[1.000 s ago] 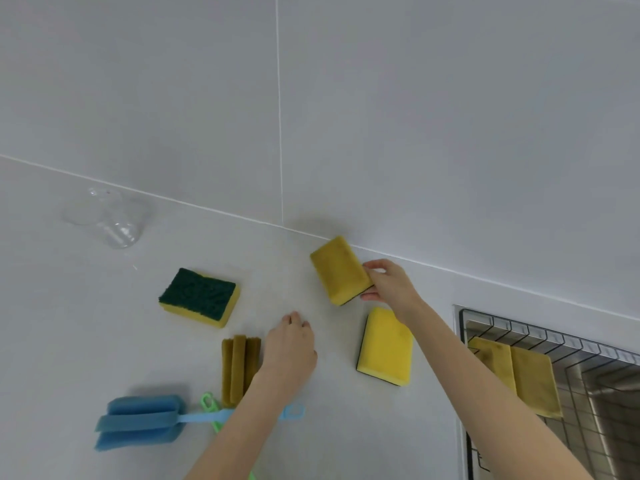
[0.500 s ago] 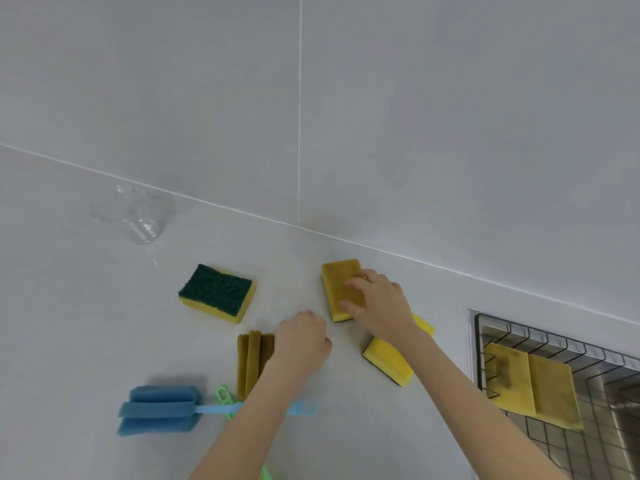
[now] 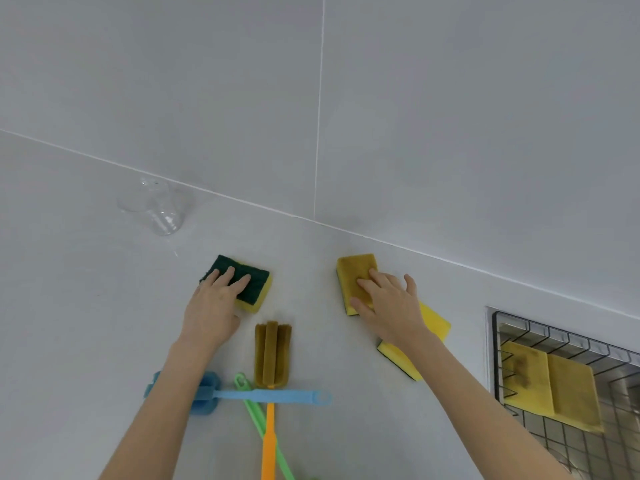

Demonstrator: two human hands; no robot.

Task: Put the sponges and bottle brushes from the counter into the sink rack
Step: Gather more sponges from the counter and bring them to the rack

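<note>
Two sponges already lay flat, side by side, in the wire sink rack (image 3: 568, 337) at the right edge, set down in the steel sink (image 3: 623, 382): a stained sponge (image 3: 523, 382) on the left and a cleaner yellow one (image 3: 571, 396) touching it on the right. Everything else sat out on the pale bench (image 3: 86, 323). The left hand (image 3: 213, 306) was down flat, fingers spread on the green-topped sponge (image 3: 252, 282), pressing rather than gripping as far as could be seen. The right hand (image 3: 388, 303) rested the same way, open-palmed on the dull yellow sponge (image 3: 356, 268), with nothing clenched. Just behind that wrist, a bright yellow sponge (image 3: 436, 320) lay partly hidden under the forearm. Between the arms, three bottle brushes crossed near the front edge: the blue brush (image 3: 270, 396) lying sideways, its foam head half hidden by the left forearm, the orange-handled brush (image 3: 272, 351) with its brown head pointing at the wall, and the green handle (image 3: 256, 417) slanting beneath. Far left near the wall stood a clear glass jug (image 3: 156, 209), seemingly empty.
</note>
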